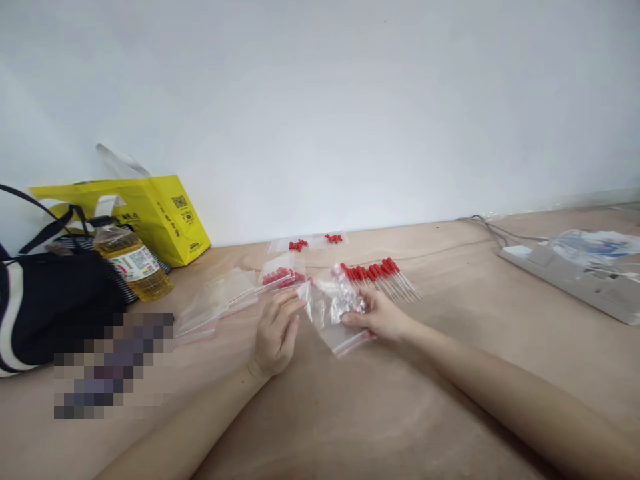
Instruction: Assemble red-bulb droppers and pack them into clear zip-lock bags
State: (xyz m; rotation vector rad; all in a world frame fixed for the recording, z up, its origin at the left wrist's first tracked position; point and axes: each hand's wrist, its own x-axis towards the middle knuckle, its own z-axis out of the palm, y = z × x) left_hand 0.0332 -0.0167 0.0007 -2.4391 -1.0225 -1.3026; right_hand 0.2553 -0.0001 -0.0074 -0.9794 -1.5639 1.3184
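A clear zip-lock bag (325, 310) hangs from my right hand (380, 317), whose thumb and fingers are pinched on its right side. Close to the bag's left edge is my left hand (277, 332), fingers stretched and thumb apart; whether its fingertips touch the plastic I cannot tell. Just behind my right hand lies a row of thin clear sticks with red ends, like glass droppers with red bulbs (373, 272). Beyond my left hand, a clear bag with red-ended pieces (280, 277) lies flat. More flat zip-lock bags (215, 300) are spread to its left.
Two clear bags with red pieces (299, 245) lie by the wall. To the left are a yellow shopping bag (170, 213), an oil bottle (133, 260) and a dark bag (55, 307). A white power strip (565, 277) with cables and plastic packaging (600, 247) is at right.
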